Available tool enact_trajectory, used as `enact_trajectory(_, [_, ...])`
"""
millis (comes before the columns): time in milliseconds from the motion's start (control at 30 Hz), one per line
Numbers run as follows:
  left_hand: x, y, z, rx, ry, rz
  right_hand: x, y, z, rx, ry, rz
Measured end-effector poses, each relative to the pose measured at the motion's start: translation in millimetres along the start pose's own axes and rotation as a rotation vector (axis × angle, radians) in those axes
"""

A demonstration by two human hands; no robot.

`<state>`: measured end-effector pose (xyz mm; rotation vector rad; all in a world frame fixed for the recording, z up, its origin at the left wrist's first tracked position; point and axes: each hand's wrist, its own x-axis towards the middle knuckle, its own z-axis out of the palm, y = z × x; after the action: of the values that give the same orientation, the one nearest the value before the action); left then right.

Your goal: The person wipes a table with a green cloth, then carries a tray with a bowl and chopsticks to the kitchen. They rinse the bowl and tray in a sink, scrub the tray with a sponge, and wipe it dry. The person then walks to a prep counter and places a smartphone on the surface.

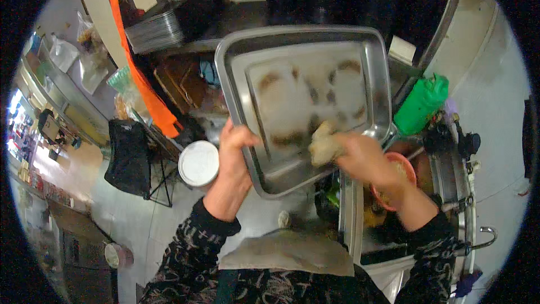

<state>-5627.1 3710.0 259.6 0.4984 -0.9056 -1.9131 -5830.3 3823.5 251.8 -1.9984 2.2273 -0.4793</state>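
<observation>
A rectangular metal tray (308, 93) with brown round stains on its inner bottom is held up in front of me. My left hand (237, 156) grips its left rim, the thumb over the edge. My right hand (367, 158), somewhat blurred, is closed on a pale crumpled cloth (325, 144), which lies against or just over the lower right part of the tray's inside. Whether the cloth touches the metal is hard to tell. Near my left wrist stands a round white lid or tub (199, 164).
A sink unit with a red-rimmed bowl (407, 169) lies at the right, with a green bottle-like container (422, 103) behind it. Stacked metal trays (156, 31) sit at the upper left, beside a hanging orange strip (141, 76). A black folding chair (128, 156) stands at the left.
</observation>
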Motion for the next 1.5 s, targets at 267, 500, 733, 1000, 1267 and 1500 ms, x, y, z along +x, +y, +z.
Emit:
enact_trajectory(267, [14.1, -16.7, -12.3, -0.071, 0.058, -0.034, 17.6, -75.5, 24.4, 0.385, -0.185, -0.184])
enact_trajectory(500, [49.4, 16.6, -48.3, -0.125, 0.085, 0.005, -4.1, -62.0, -2.0, 1.158, -0.457, -0.160])
enact_trajectory(733, [107.8, 194.4, -46.5, -0.204, 0.244, 0.570, -37.2, -17.7, 12.4, 1.576, -0.068, 0.409])
enact_trajectory(1000, [255.8, 280.7, -111.4, -0.127, 0.205, 0.575, -58.6, 26.1, 4.8, 1.600, 0.426, 0.647])
enact_trajectory(1267, [312.1, 296.9, -204.2, 0.516, -0.006, 0.499, -110.3, 102.4, 0.7, 1.494, 1.016, 0.745])
enact_trajectory(1500, [390.0, 274.4, -258.5, 0.532, 0.617, 0.657, -151.5, 127.3, 17.9, 1.469, 1.273, 0.807])
